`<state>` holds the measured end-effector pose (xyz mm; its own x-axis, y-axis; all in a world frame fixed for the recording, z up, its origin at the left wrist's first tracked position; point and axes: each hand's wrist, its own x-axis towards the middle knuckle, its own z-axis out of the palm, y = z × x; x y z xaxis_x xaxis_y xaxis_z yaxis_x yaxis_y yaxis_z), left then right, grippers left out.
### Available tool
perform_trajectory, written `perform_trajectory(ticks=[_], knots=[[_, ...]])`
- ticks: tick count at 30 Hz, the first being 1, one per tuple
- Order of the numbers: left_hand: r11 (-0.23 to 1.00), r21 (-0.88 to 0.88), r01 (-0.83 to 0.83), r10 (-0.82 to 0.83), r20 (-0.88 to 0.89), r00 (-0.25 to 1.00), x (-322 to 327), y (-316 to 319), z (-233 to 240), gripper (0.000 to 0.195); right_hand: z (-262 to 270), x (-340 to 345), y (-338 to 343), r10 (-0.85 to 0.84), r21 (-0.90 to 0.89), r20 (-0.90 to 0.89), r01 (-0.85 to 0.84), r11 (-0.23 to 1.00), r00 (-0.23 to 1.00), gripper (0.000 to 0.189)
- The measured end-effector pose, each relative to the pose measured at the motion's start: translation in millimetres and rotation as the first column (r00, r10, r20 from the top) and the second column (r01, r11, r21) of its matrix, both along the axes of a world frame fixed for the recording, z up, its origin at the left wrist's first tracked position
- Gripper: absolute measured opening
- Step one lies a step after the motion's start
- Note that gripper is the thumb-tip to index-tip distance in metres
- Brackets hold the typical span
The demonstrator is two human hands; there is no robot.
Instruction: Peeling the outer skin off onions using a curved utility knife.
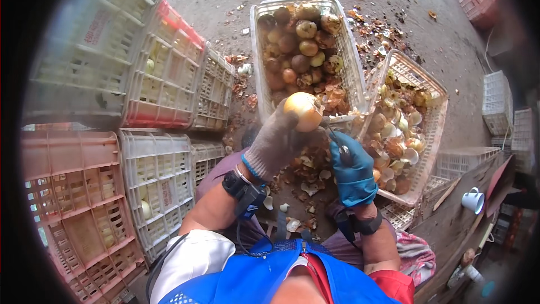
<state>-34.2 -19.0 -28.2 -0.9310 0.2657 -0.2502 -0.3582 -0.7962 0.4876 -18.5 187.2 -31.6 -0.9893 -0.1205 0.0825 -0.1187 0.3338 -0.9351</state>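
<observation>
My left hand, in a soiled knit work glove, grips a yellow-brown onion in front of me. A blue rubber glove covers my right hand, which is closed round the dark handle of a small knife. The blade points up and left toward the onion's lower right side; whether it touches the skin I cannot tell. Just beyond the onion stands a pale plastic crate of unpeeled onions. To its right, a tilted crate holds onion peels and trimmings.
Stacked plastic crates with pale onions inside rise on my left, with a pinkish crate nearer me. Loose skins litter the floor between my legs. On the right, a white mug rests on a wooden board.
</observation>
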Motion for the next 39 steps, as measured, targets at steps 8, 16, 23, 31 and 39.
perform_trajectory(ticks=[8,16,23,31,39], knots=[[0.996,-0.035,-0.079,0.081,0.031,0.996,2,12,-2,0.066,-5,3,13,-0.018,0.018,0.007,0.018,1.0,1.0,0.03],[0.998,0.002,-0.064,0.064,0.037,0.997,5,17,-9,0.07,-4,5,17,0.006,0.008,0.023,-0.006,1.0,1.0,0.028],[0.983,-0.159,-0.089,0.089,-0.012,0.996,3,20,5,0.068,-4,6,22,0.02,-0.004,0.088,-0.02,1.0,0.996,0.027],[0.998,-0.055,0.016,-0.015,0.016,1.0,9,10,-8,0.079,13,1,29,0.078,0.27,-0.074,-0.056,0.961,0.994,0.05],[0.975,-0.218,-0.041,0.021,-0.094,0.995,11,16,4,0.076,16,-1,32,0.103,0.302,-0.185,-0.043,0.952,0.977,0.054]])
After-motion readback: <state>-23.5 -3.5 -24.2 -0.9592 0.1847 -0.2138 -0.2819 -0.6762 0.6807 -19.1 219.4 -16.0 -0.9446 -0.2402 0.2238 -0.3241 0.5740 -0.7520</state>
